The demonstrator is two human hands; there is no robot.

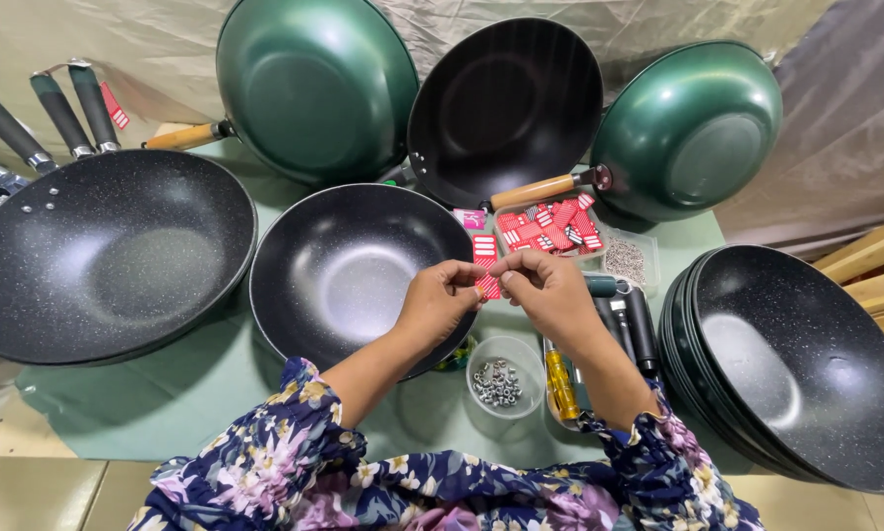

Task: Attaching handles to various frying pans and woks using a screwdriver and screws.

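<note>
My left hand (pixel 440 300) and my right hand (pixel 545 290) meet over the table, both pinching a strip of small red and white stickers (pixel 486 264). The strip hangs between my fingertips above the right rim of a black speckled wok (pixel 334 270). Just beyond my hands sits a clear tray (pixel 599 246) filled with more red stickers (pixel 550 228).
A large black wok (pixel 98 256) lies left, a stack of black woks (pixel 806 364) right. Green woks (pixel 314 84) (pixel 693 128) and a black one (pixel 501 103) lean at the back. A clear cup of metal nuts (pixel 499 383), a yellow-handled screwdriver (pixel 560 383) and black handles (pixel 629 320) lie near me.
</note>
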